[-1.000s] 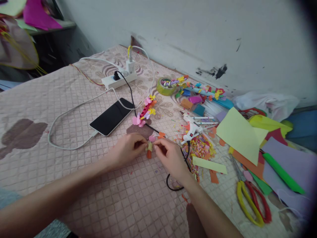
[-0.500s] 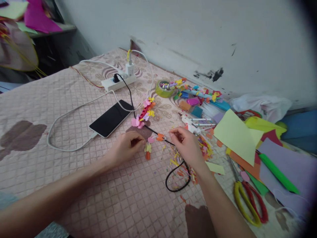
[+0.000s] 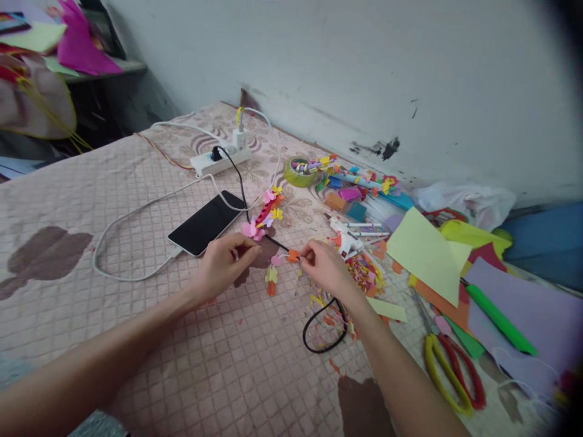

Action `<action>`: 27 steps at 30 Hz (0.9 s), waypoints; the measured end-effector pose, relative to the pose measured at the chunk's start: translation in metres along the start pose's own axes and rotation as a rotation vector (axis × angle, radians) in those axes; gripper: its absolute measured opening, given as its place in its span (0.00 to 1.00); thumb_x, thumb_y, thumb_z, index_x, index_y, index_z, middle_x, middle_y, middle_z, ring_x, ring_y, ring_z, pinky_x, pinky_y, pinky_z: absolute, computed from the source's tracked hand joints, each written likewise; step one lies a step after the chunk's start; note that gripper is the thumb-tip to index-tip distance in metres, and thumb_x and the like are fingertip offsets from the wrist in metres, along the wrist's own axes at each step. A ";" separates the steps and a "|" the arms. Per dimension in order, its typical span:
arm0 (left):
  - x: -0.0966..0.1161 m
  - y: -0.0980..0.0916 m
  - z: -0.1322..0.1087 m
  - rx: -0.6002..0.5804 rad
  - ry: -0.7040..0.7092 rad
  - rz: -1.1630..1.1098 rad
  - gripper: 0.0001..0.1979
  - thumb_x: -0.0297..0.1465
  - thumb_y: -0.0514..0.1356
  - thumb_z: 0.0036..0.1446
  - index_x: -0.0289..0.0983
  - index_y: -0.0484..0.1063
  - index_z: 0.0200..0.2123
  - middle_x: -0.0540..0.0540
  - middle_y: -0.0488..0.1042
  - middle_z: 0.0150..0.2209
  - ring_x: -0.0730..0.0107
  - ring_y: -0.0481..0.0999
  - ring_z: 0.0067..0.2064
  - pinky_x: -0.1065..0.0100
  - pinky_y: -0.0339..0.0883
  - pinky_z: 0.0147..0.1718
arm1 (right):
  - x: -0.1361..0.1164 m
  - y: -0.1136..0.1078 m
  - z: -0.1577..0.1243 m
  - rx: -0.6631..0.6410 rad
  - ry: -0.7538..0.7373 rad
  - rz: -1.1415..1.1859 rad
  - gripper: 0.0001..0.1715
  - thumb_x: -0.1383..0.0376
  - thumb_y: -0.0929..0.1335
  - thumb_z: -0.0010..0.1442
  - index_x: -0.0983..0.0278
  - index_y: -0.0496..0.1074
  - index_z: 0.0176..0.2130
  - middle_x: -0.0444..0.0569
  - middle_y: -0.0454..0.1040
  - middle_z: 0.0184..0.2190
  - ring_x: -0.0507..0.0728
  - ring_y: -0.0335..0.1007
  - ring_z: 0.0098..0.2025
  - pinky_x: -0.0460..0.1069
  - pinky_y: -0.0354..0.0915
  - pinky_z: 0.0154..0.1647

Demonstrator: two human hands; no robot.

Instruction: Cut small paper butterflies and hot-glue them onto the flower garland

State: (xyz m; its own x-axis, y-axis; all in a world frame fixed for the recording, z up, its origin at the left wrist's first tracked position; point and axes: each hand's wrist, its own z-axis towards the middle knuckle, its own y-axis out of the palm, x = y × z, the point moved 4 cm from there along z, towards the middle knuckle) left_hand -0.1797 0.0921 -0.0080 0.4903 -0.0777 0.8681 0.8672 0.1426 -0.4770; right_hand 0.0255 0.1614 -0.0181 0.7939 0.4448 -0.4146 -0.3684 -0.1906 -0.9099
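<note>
My left hand [image 3: 222, 264] rests on the quilted cover with its fingers curled into a pinch; what they hold is too small to make out. My right hand [image 3: 324, 270] pinches a small orange paper piece [image 3: 293, 256] just left of its fingertips. Between the hands lie little paper cut-outs in a row: pink [image 3: 276, 260], yellow [image 3: 272, 274] and orange [image 3: 272, 287]. A stick covered in paper flowers [image 3: 266, 209] lies just beyond the hands.
A black phone [image 3: 204, 223] on a white cable lies behind my left hand, with a power strip [image 3: 221, 161] further back. A glue gun [image 3: 348, 240], paper scraps [image 3: 367, 273], coloured sheets [image 3: 426, 255] and scissors [image 3: 449, 376] crowd the right. A black cable loop [image 3: 323, 331] lies under my right wrist.
My right hand left the cut-outs, reached right toward the scraps, and came back pinching an orange piece. My left hand shifted slightly up and stayed pinched.
</note>
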 end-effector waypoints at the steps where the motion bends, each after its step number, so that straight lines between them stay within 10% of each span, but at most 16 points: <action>1: 0.000 -0.001 0.000 0.011 0.012 0.026 0.09 0.34 0.58 0.56 0.35 0.72 0.29 0.49 0.72 0.24 0.80 0.67 0.20 0.77 0.60 0.18 | 0.000 0.001 0.000 -0.006 0.002 0.002 0.03 0.71 0.65 0.51 0.64 0.68 0.29 0.44 0.70 0.26 0.53 0.64 0.29 0.47 0.55 0.30; 10: -0.003 -0.010 0.006 0.091 0.086 0.062 0.11 0.36 0.58 0.55 0.35 0.74 0.29 0.48 0.75 0.26 0.76 0.68 0.25 0.75 0.60 0.22 | -0.016 -0.022 0.002 0.022 -0.051 -0.047 0.04 0.71 0.64 0.54 0.64 0.66 0.29 0.46 0.71 0.28 0.54 0.65 0.31 0.47 0.56 0.32; 27: -0.014 -0.037 0.015 0.240 0.254 0.145 0.11 0.36 0.57 0.53 0.35 0.74 0.28 0.49 0.72 0.25 0.73 0.67 0.26 0.73 0.58 0.25 | -0.102 -0.179 -0.023 0.250 -0.318 -0.507 0.08 0.75 0.62 0.56 0.63 0.67 0.32 0.49 0.69 0.32 0.56 0.63 0.33 0.48 0.53 0.30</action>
State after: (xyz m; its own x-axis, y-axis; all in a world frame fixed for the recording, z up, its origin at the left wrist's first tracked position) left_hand -0.2198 0.1023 -0.0011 0.6387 -0.2775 0.7177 0.7569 0.3947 -0.5209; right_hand 0.0216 0.1301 0.1872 0.7313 0.6706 0.1248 -0.1174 0.3039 -0.9454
